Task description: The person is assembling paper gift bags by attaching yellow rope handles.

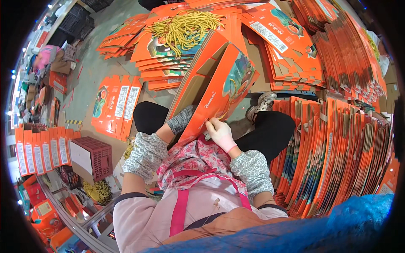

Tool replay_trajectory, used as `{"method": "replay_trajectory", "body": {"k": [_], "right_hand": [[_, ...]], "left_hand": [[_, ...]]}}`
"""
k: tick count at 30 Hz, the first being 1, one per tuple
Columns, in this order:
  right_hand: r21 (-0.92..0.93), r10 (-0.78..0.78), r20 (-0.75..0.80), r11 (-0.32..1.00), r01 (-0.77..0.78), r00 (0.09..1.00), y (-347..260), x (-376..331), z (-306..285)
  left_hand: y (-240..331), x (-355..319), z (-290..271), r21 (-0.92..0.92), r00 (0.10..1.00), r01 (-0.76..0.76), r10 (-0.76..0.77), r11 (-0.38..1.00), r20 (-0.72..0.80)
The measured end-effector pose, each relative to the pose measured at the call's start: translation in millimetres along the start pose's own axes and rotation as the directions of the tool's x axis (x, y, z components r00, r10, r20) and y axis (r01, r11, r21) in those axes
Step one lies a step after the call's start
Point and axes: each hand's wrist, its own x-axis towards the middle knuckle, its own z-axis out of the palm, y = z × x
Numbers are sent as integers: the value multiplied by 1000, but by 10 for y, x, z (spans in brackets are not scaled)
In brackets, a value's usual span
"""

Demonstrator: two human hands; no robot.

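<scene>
Upright over my lap stands an orange cardboard gift box [215, 90], partly unfolded, with a coloured picture on its front panel. A thin yellow cord [230, 96] runs down the outside of that panel. My right hand [221, 134], in a white glove, is closed at the panel's lower part, its fingertips pinched where the cord ends. My left hand [182, 119], in a grey knit glove, reaches behind the front panel into the box; its fingers are hidden there.
A bundle of yellow cords [185, 29] lies on stacked flat orange boxes ahead. Flattened boxes [329, 156] stand in a long row at my right, with a tall stack [348, 55] beyond. A maroon crate [95, 158] and an orange flat box [112, 105] are at left.
</scene>
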Motion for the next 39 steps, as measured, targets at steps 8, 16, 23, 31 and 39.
{"method": "replay_trajectory", "body": {"k": [8,16,23,31,39], "right_hand": [[9,24,-130,1000,-23,991,57,-2,-33],[277,37,60,959,-53,997,98,25,-81],[325,3,117,945,-41,993,247,85,-61],[343,0,228,936,-80,974,160,282,-189],[285,-18,100,958,-11,995,164,216,-66]], "left_hand": [[221,-8,71,81,996,-41,48,996,-80],[101,-4,101,8,991,-43,44,999,-123],[190,-19,110,-170,991,88,-104,981,-89],[198,60,98,141,990,-42,60,989,-125],[-495,-15,47,292,952,-197,254,936,-171]]}}
